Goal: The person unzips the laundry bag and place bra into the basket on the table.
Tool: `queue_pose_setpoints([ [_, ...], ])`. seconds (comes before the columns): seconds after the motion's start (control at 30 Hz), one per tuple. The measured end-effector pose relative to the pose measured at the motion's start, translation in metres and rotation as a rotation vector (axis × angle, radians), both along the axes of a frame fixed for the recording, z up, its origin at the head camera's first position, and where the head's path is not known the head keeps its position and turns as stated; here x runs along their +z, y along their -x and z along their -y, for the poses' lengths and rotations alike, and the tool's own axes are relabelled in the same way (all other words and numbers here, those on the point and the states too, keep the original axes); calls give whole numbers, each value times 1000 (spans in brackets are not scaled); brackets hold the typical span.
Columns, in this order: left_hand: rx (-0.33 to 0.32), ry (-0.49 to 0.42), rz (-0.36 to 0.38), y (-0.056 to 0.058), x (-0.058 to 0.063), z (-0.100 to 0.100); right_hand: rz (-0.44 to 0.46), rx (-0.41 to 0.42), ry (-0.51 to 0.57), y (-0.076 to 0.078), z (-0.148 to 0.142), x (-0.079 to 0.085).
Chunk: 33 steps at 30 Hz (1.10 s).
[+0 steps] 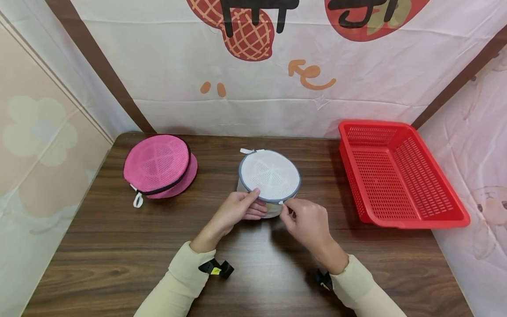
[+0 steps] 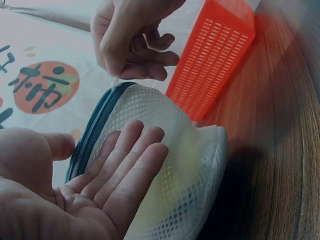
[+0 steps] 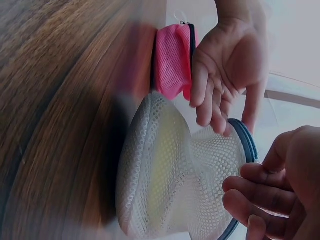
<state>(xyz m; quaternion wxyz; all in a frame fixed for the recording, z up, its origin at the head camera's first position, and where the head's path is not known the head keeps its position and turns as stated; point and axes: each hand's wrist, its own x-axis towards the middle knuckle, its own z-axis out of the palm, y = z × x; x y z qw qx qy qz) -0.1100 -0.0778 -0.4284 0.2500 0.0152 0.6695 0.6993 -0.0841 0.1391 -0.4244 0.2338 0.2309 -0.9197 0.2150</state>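
A round white mesh laundry bag (image 1: pixel 270 175) with a blue zipped rim stands mid-table, something pale yellow (image 2: pixel 172 187) showing through its side. My left hand (image 1: pixel 240 208) holds it at the near left, thumb over the rim and fairly straight fingers along the mesh wall. At the front of the rim, the thumb and forefinger of my right hand (image 1: pixel 306 222) pinch the small white zip pull (image 1: pixel 281 203). That hand's other fingers are curled beside the mesh, as the right wrist view shows. A white tab (image 1: pixel 247 151) sticks out at the rim's far side.
At the left lies a pink mesh laundry bag (image 1: pixel 158 163) with a black zip and a white loop. A red perforated plastic basket (image 1: pixel 356 193) sits at the right of the wooden table (image 1: pixel 119 264). Printed cloth (image 1: pixel 170 66) hangs behind and at both sides.
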Motion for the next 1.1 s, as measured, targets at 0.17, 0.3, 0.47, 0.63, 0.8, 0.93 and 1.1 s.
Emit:
queue_pose_setpoints([
  [0.17,-10,4,14,-1,1,-4,-2,31,-2,0,4,2],
  [0.3,-27,14,21,-3,2,-7,0,40,-11,0,6,2],
  [0.47,-27,17,10,-3,1,-8,-3,45,-21,1,6,2],
  [0.63,-21,12,7,-2,-2,-8,5,63,-21,1,7,2],
  [0.8,-13,15,26,-2,-1,-5,16,100,-33,1,9,1],
  [0.93,-27,-3,25,-1,-1,-1,11,114,-40,1,10,0],
  [1.1,-38,-22,24,-2,-1,2,10,121,-43,2,10,-1],
])
